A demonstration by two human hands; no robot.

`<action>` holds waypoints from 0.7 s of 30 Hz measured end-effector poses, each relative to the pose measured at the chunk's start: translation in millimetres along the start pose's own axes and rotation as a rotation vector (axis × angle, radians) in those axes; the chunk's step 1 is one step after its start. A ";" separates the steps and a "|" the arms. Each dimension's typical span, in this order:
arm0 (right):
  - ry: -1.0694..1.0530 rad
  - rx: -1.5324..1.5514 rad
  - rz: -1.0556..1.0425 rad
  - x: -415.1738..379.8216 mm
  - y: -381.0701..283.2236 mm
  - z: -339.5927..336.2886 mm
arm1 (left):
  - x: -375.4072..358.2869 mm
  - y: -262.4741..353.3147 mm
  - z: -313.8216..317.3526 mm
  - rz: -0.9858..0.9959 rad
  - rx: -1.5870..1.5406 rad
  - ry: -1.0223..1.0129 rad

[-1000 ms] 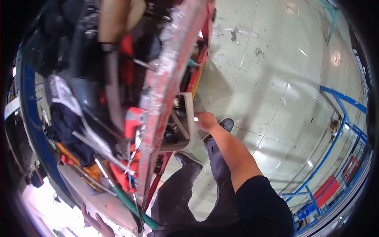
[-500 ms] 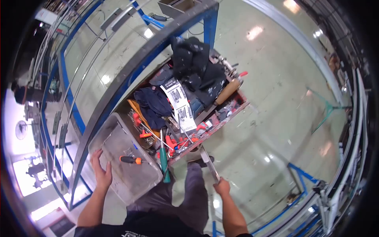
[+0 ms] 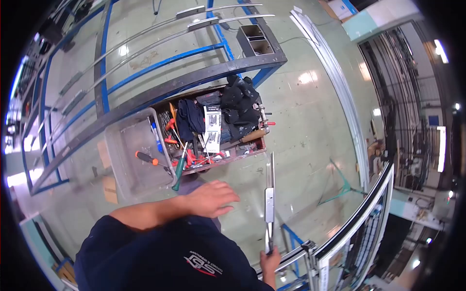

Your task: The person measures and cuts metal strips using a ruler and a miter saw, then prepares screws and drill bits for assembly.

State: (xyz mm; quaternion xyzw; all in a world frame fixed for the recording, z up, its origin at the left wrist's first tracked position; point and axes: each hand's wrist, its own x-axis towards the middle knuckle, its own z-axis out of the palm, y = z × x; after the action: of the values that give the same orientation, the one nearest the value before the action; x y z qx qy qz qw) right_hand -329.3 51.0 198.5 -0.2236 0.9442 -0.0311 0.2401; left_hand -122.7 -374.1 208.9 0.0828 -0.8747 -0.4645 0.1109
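My right hand is closed around the lower end of a narrow metal rail, which carries a silver block partway along it. The rail points away from me over the floor. In front of my chest, my left hand holds nothing, its fingers stretched toward the rail but apart from it. Beyond that hand are a grey plastic bin with an orange-and-black screwdriver in it, and a green-handled tool. The red toolbox beside the bin holds tools, dark cloths and a printed leaflet.
A blue-and-black steel frame stands over the back of the toolbox, with thin rails on it. Long metal profiles lie on the floor to the right. A white-edged window frame stands at lower right, near a green stand.
My left hand has moved from over the grey bin to in front of my chest. My right hand still grips the rail, now held farther from the toolbox. The view has turned.
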 end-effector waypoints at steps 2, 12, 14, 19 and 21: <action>0.036 -0.079 -0.199 43.0 -9.2 -72.5 | 26.8 18.2 7.6 0.082 0.038 0.070; -0.328 -0.294 -1.026 322.0 -262.5 -150.8 | 188.3 2.2 -52.1 -0.309 0.671 -0.138; -0.412 -0.218 -1.193 357.5 -306.9 -116.1 | 189.4 -39.4 -74.1 -0.549 0.541 -0.096; -0.551 -0.233 -1.393 406.7 -383.2 -50.8 | 136.9 -132.3 -80.1 -0.713 0.456 -0.169; -0.640 -0.289 -1.379 421.6 -407.4 -36.3 | 130.9 -145.0 -76.3 -0.805 0.503 -0.117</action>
State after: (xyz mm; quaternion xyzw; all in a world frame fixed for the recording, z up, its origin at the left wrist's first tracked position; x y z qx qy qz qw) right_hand -511.3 -500.9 112.9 -0.7882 0.4707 0.0162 0.3960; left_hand -221.9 -547.5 145.3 0.4131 -0.8632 -0.2480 -0.1506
